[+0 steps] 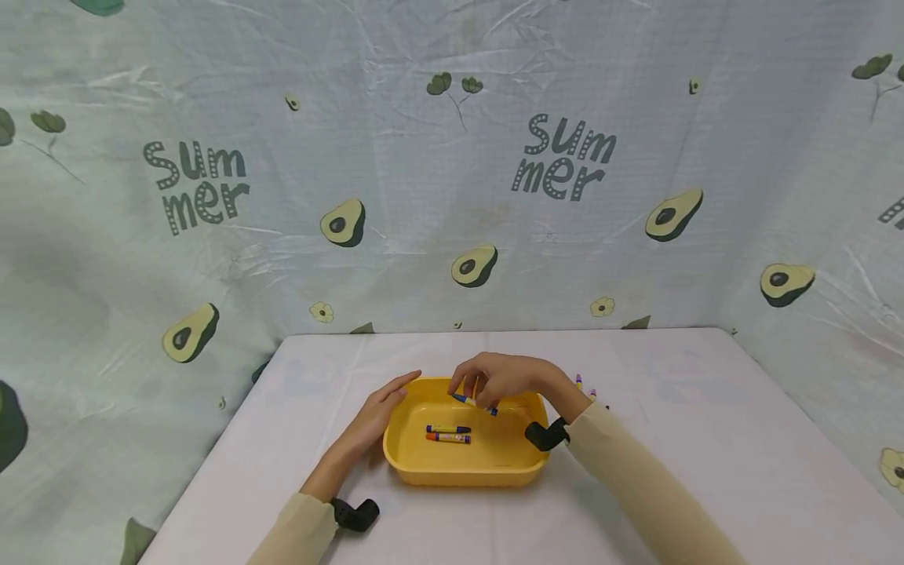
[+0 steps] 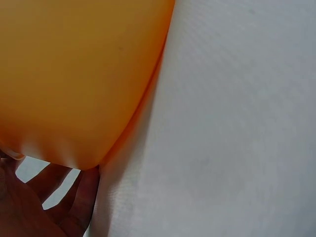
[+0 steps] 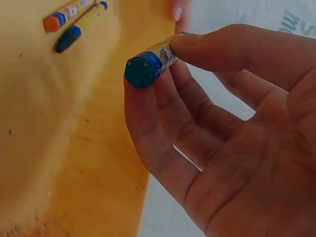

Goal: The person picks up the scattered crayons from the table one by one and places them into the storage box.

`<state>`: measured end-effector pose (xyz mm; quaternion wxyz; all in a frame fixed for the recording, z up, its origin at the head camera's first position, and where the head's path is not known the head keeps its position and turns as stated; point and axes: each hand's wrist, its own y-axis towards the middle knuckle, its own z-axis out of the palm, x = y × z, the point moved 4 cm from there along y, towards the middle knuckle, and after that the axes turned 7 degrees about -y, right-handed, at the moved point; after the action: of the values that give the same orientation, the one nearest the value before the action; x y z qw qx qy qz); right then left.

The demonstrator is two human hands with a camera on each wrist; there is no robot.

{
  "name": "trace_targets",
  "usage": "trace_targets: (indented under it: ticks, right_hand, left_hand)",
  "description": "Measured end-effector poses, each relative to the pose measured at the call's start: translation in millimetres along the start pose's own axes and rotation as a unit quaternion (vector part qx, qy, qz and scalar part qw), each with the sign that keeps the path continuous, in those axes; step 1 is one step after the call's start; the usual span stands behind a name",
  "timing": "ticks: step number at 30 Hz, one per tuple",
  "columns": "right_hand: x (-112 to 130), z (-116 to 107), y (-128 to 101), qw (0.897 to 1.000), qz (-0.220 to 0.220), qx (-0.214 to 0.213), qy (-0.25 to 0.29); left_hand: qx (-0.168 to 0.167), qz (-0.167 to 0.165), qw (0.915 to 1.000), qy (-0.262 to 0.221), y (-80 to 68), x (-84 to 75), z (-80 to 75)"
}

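A shallow yellow tray (image 1: 469,475) sits on the table. Over its far part, my right hand (image 1: 504,377) pinches a blue-green crayon (image 3: 150,61) between thumb and fingers; its wrapper is yellow with blue bands. On the tray's floor two more crayons lie side by side, a dark blue one (image 1: 452,429) and an orange-red one (image 1: 449,439). My left hand (image 1: 377,416) rests against the tray's left side with fingers extended. In the left wrist view its fingers (image 2: 81,202) touch the tray's outer wall (image 2: 84,89).
Beyond my right forearm a few purple-tipped crayons (image 1: 579,382) lie on the table, partly hidden by the arm. A white cloth covers the tabletop (image 1: 678,455). Behind it hangs a pale curtain (image 1: 395,165) printed with avocados. Each wrist wears a black camera band (image 1: 547,435).
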<state>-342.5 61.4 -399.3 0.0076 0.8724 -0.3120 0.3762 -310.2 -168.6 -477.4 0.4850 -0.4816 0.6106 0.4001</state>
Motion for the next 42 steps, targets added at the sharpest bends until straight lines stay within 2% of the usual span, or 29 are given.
trace_targets:
  ticks: [7, 16, 28, 42]
  right_hand:
    - [1.2, 16.3, 20.0, 1.000, 0.005, 0.022, 0.005]
    - [-4.2, 31.4, 35.3, 0.999, 0.031, 0.033, 0.000]
    - [-13.7, 31.4, 44.6, 0.999, 0.013, 0.025, -0.035]
    - [-18.0, 28.7, 46.9, 0.999, 0.020, 0.002, -0.031]
  left_hand:
    - [0.002, 0.009, 1.0000, 0.004, 1.2, 0.3, -1.0]
    - [0.006, 0.015, 0.9999, 0.003, 3.3, 0.2, -1.0]
    - [-0.008, 0.007, 0.9999, 0.001, 6.5, 0.4, 2.4]
    - [-0.009, 0.006, 0.9999, 0.001, 6.7, -2.0, 2.1]
